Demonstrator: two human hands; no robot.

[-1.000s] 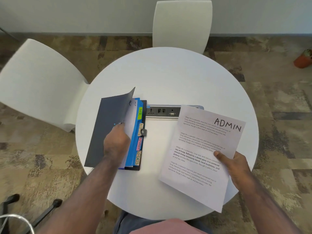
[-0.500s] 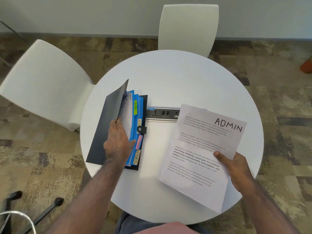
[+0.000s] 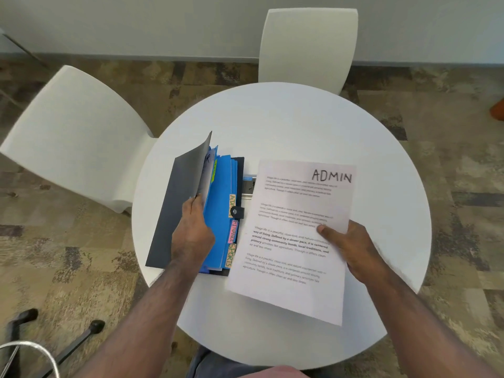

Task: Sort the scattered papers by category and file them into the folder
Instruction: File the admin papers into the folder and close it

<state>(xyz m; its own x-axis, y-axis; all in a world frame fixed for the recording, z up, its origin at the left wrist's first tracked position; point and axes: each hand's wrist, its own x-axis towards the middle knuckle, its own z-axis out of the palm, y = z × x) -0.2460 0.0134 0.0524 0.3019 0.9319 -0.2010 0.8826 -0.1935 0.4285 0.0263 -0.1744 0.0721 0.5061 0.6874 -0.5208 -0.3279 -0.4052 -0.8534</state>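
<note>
Carpeted room, mottled brown/tan floor, pale wall at top. Round white worktop (image 3: 300,126) at centre; 2 white chairs, one at far side (image 3: 308,45), one at left (image 3: 73,132).

Item 1: folder (image 3: 174,214), dark grey cover, lying on worktop left of centre. Front cover lifted and tilted up to the left. Inside: blue dividers (image 3: 218,214) w/ coloured side tabs; legible tabs read "ADMIN" (partly hidden by clasp) and "SPORTS"; pink tab between them, text unclear. Black snap clasp (image 3: 236,212) at right edge of folder. White sheet just behind cover, handwriting only partly visible.

Item 2: paper (image 3: 294,241), white, printed paragraphs, "ADMIN" handwritten top right corner. Held above worktop, right of folder, its left edge overlapping folder's lower right corner. Covers most of a metal socket strip (image 3: 248,184) set in worktop.

Left hand (image 3: 192,230): fingers curled into folder, gripping front cover and white sheet at their edge, holding them open off the dividers.

Right hand (image 3: 346,244): pinches paper at its right edge, thumb on top of the text, fingers underneath out of sight.

Misc: black base legs and a metal hoop at bottom left, on floor.
</note>
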